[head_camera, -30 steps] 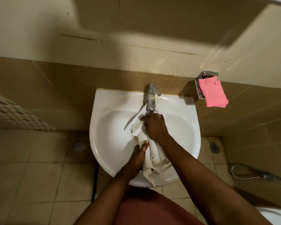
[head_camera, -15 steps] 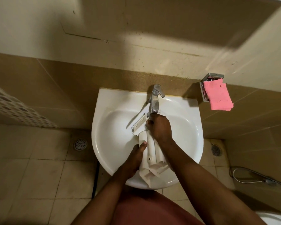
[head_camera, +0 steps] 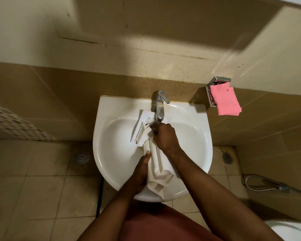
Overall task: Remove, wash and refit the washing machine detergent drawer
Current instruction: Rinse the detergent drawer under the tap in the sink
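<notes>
The white detergent drawer (head_camera: 157,160) lies lengthwise in the white washbasin (head_camera: 195,138). Its near end rests over the basin's front rim and its far end, with the flat front panel, sits right under the spout of the chrome tap (head_camera: 159,106). No writing on the drawer can be read at this size.

The left hand (head_camera: 140,173) comes in from below and grips the drawer's left side near its near end. The thumb lies flat along the top edge and the fingers are hidden beneath. The right arm crosses over the drawer from the lower right. The right hand (head_camera: 165,136), knuckles up and fingers curled, clasps the drawer's far part just below the tap; the fingertips are hidden.

On the tiled wall to the right, a metal holder (head_camera: 215,80) carries a pink sponge cloth (head_camera: 224,101). A floor drain (head_camera: 82,157) shows left of the basin.
</notes>
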